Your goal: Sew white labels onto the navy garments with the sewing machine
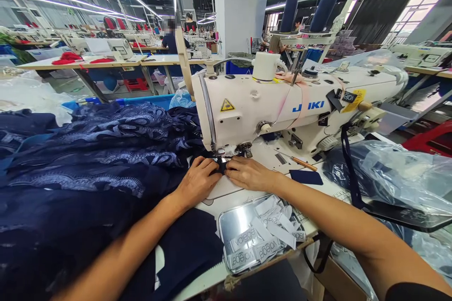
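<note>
Both hands meet under the head of a white sewing machine (240, 103), close to its presser foot. My left hand (201, 178) presses its bent fingers onto a small piece of dark navy fabric (221, 167) on the machine bed. From the other side, my right hand (249, 174) pinches the same fabric, fingers closed together. The needle area is partly hidden behind the fingers. Left of the machine lies a big heap of navy lace-patterned garments (106, 160). More navy cloth (190, 240) hangs over the table's front edge below my left wrist.
A metal tray (224, 230) of white printed labels (261, 244) sits at the front edge. A wooden-handled awl (303, 163) and a navy fabric piece (306, 177) lie right of the needle. Plastic bags (406, 169) fill the right side. Thread cones (323, 9) stand above; other people work behind.
</note>
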Available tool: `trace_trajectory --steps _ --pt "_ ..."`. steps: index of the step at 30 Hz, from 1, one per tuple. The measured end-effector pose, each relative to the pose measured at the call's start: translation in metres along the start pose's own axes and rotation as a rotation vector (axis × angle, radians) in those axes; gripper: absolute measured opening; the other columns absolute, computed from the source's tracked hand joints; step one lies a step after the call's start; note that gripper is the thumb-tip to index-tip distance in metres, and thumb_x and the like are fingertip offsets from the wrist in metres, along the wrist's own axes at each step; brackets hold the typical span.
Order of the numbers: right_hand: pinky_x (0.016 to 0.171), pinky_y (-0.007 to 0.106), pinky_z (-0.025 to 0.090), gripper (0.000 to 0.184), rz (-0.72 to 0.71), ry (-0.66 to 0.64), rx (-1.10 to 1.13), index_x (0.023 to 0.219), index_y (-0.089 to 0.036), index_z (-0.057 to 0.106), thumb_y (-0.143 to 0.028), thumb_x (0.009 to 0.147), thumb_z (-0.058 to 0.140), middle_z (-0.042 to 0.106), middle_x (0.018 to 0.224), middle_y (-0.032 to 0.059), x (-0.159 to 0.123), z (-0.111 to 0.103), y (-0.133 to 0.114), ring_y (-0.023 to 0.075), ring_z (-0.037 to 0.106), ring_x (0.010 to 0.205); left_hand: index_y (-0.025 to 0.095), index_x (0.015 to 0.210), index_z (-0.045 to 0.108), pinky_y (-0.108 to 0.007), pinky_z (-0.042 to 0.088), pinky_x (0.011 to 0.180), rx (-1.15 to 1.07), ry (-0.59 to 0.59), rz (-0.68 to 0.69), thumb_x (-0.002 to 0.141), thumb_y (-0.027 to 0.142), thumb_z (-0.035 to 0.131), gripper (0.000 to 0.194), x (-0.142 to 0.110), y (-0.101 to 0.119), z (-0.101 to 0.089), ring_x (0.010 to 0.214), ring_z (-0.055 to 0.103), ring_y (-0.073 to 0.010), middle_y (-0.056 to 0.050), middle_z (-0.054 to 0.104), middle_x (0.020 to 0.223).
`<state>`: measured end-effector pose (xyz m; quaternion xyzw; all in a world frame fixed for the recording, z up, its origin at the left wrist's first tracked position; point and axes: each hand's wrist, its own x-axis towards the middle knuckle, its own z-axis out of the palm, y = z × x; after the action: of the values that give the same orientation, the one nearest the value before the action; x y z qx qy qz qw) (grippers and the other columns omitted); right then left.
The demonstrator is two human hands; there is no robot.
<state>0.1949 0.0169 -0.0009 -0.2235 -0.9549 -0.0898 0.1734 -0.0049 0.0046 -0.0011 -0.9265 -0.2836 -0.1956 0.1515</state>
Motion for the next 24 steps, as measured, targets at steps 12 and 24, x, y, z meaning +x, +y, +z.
trace_trajectory --steps 12,24 --pt "0.083 0.034 0.044 0.027 0.072 0.029 0.113 0.101 -0.012 0.062 -0.019 0.085 0.041 0.057 0.106 0.0121 -0.0071 0.0028 0.0019 0.02 0.052 0.094 0.019 0.102 0.06 -0.043 0.034 0.09 -0.077 -0.123 -0.045 0.082 0.008 0.035 0.033 -0.0104 -0.0061 -0.0046 0.102 0.055 -0.0206 -0.007 0.063 0.107" --pt "0.083 0.035 0.044 0.027 0.074 0.042 0.107 0.101 -0.011 0.061 -0.019 0.083 0.042 0.058 0.11 0.0122 -0.0071 0.004 0.0023 0.0206 0.053 0.096 0.017 0.103 0.06 -0.041 0.039 0.085 -0.056 -0.128 -0.025 0.082 0.009 0.033 0.035 -0.0099 -0.0078 -0.0022 0.102 0.055 -0.0215 -0.009 0.062 0.109"
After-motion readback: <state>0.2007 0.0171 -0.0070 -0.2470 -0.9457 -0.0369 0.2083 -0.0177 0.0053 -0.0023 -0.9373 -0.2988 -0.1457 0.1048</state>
